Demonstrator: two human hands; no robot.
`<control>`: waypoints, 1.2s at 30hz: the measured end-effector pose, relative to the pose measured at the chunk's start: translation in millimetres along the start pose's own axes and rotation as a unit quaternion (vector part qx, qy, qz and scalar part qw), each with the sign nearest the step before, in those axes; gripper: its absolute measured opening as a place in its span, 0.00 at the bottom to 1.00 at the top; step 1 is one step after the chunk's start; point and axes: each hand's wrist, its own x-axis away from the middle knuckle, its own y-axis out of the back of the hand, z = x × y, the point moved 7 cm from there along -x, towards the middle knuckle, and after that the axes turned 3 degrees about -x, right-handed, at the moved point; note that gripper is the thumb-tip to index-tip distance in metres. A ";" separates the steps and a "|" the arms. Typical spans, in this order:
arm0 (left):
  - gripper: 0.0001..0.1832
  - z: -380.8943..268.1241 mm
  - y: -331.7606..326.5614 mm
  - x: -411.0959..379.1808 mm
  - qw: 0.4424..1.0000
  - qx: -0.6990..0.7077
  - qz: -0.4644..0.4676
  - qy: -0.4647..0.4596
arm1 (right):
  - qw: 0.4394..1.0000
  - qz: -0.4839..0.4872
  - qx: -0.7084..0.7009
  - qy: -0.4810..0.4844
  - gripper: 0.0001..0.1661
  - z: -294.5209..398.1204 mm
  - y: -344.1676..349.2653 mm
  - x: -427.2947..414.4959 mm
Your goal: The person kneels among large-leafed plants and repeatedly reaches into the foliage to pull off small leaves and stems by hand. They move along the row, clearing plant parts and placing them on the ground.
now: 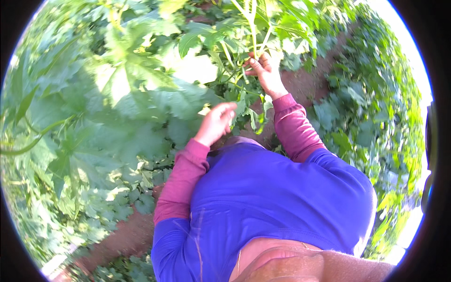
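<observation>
My right hand [263,72] is raised at the upper middle, its thumb and fingers closed around a pale green stem [254,33] of a tall plant with lobed leaves. Thinner green stalks and leaves hang just below those fingers. Lower and to the left, my left hand [216,121] is in front of my chest, with its fingers loosely bent and apart. I see nothing between them, though the hand is slightly blurred. A drooping leaf [260,121] hangs to the right of my left hand.
Large lobed leaves [134,70] crowd the left side, some close to the camera. A curved stem [35,142] juts in at the far left. Brown soil paths [118,238] run between the plants. Low leafy growth [366,105] covers the right.
</observation>
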 end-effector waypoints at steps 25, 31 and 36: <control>0.09 -27.6 -12.5 -30.5 0.984 0.144 -0.097 -0.047 | 0.990 0.107 0.056 0.078 0.09 77.0 -38.3 122.1; 0.16 -14.7 19.6 3.3 0.949 0.280 0.082 -0.120 | 0.988 0.087 -0.112 0.057 0.07 64.6 -62.8 113.6; 0.13 1.6 57.0 15.7 0.947 0.286 0.119 -0.079 | 0.987 0.032 -0.156 0.002 0.05 63.1 -99.0 126.6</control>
